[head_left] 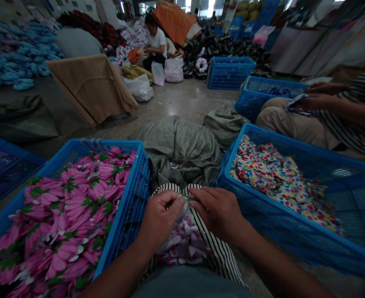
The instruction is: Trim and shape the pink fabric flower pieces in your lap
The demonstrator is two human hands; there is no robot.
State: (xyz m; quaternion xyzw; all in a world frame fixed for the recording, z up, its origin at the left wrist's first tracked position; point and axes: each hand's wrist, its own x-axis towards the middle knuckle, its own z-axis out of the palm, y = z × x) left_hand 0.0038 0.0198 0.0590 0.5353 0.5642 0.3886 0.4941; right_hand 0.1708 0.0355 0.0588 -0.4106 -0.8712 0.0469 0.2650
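Note:
My left hand point(165, 213) is closed, thumb and forefinger pinching a small whitish cloth piece with a green edge point(185, 203). At the other side of this piece is my right hand point(218, 211), its fingertips drawn together on the edge; its thumb is mostly hidden. Both hands are above my lap, which a black-and-white striped cloth point(222, 248) covers. Below them, pink-and-white cloth pieces point(185, 240) lie heaped in the lap.
Left stands a blue crate point(139, 145) with pink-and-green cloth pieces point(98, 178). A blue crate point(297, 207) with colourful dotted pieces point(269, 165) stands right. Ahead lie grey-green sacks point(176, 136). A co-worker in stripes point(356, 99) sits right; another person point(157, 41) sits farther back.

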